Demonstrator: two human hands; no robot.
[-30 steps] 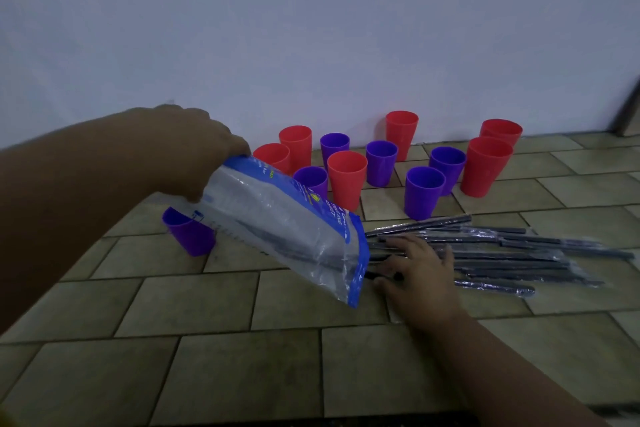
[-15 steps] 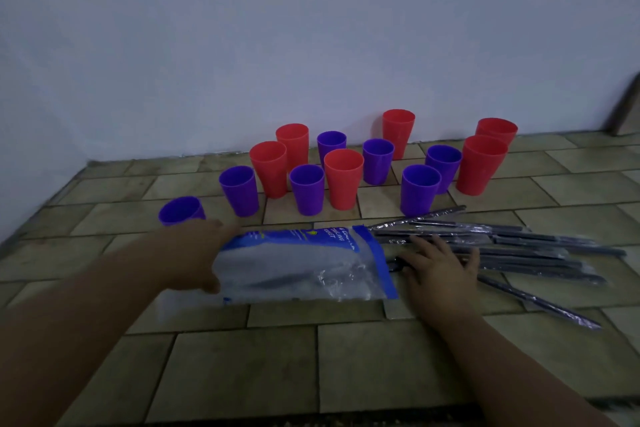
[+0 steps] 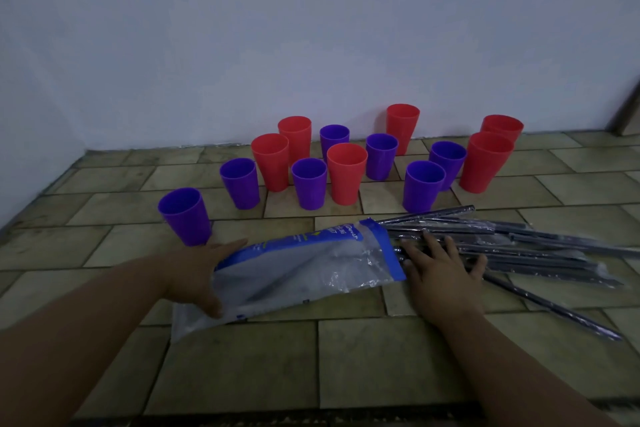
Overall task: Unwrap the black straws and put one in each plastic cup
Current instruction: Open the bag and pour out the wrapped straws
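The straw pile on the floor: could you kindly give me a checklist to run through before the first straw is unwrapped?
1. Cups ready: ok. The red cups and purple cups stand upright, none holding a straw.
2. Straws within reach: ok. Some lie under the flat right hand.
3. Wrappers off: not ok. Clear film covers them.
4. Bag emptied: not ok. Dark lengths show inside it.
5. Left hand free: cannot tell. It is at the bag's end, and the bag hides its fingers.
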